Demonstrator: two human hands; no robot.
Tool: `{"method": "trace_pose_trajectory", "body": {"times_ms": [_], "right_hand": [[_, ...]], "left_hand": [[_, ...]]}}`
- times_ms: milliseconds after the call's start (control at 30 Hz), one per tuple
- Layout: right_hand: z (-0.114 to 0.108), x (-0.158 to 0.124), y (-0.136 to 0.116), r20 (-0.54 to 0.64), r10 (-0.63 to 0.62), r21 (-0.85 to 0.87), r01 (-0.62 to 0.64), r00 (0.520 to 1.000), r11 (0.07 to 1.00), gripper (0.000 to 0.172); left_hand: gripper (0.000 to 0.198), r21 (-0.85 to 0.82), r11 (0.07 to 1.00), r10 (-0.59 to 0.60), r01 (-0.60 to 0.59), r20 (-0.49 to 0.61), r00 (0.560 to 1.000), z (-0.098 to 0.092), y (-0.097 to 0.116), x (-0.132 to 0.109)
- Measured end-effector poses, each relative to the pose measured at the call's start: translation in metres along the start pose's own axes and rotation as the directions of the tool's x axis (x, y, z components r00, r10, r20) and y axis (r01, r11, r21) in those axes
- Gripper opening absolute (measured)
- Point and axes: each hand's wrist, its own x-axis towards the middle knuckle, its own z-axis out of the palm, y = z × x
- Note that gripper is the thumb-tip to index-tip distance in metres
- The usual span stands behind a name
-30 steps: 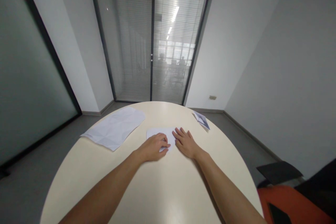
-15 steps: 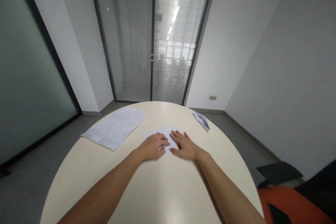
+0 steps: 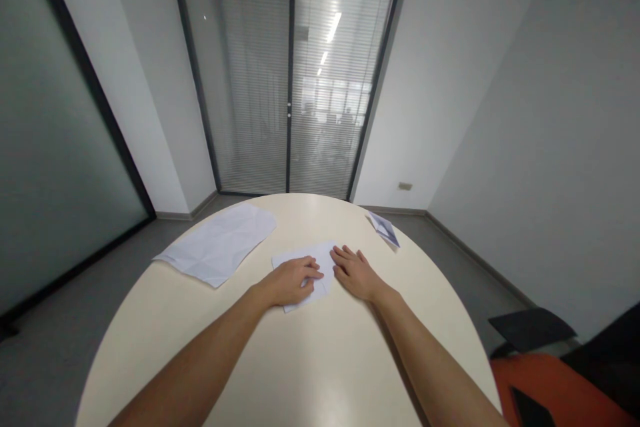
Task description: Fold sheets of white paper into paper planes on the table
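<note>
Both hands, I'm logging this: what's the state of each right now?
Left hand: partly curled over the central paper; grip cannot be told.
Right hand: open, at the paper's right edge.

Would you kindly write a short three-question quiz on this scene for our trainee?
1. True or false: the left hand is over the middle paper.
2. What colour is the chair seat: A blue, B green, C red-orange?
3. Fill the blank: from the person's viewpoint, the large creased sheet lies to the ____ of the middle paper.

Key: 1 true; 2 C; 3 left.
</note>
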Motion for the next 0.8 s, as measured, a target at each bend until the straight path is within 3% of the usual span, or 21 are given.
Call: {"method": "trace_pose_trajectory", "body": {"times_ms": [233,533,800], "right_hand": [[0.0,0.0,0.001,-0.025,0.035,-0.015,-0.036,0.999,0.999,0.057],[0.004,0.001,0.003,-0.013,0.043,-0.006,-0.043,0.999,0.999,0.073],[0.003,0.003,0.005,-0.143,-0.096,-0.034,0.092,0.985,0.995,0.043]], "left_hand": [[0.041,0.004,1.0,0.005,-0.005,0.011,1.0,-0.002,0.004,-0.002],[0.044,-0.015,1.0,-0.022,0.022,0.025,0.999,0.004,-0.004,0.0],[0.041,0.032,0.999,-0.008,0.008,-0.006,1.0,0.002,-0.005,0.001]]}}
